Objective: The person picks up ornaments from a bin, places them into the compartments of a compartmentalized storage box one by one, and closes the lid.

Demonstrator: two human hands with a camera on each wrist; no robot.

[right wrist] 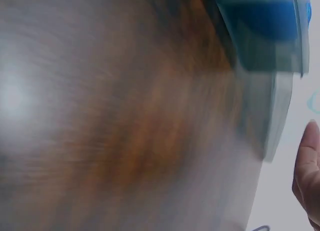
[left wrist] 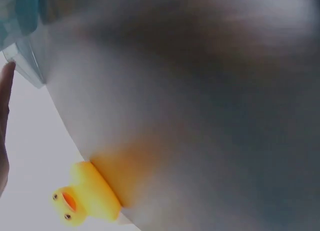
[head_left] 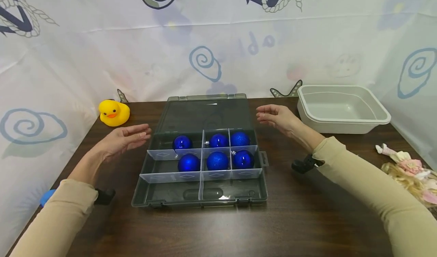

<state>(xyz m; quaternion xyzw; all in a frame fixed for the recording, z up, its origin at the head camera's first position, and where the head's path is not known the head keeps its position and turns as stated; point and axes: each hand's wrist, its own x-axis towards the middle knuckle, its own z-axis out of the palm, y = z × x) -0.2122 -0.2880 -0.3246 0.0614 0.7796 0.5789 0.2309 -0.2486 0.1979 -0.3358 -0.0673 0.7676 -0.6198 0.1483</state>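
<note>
A dark translucent compartment box (head_left: 164, 196) lies on the table, its lid (head_left: 208, 115) folded back flat behind it. Several blue ball ornaments (head_left: 217, 161), some shiny and some glittery, sit in its back and middle rows, while the front row holds none. Just left of the box my left hand (head_left: 128, 139) hovers with fingers extended, touching nothing. My right hand (head_left: 278, 117) is held right of the lid, fingers loosely bent and nothing in them. In the right wrist view, part of that hand (right wrist: 307, 173) shows near the box's side (right wrist: 260, 36).
A yellow rubber duck (head_left: 114, 113) stands at the back left. At the back right is a light grey plastic basin (head_left: 345, 126). A doll (head_left: 409, 168) with blond hair lies at the right edge. Patterned white cloth (head_left: 239, 52) hangs behind the table (head_left: 290, 219).
</note>
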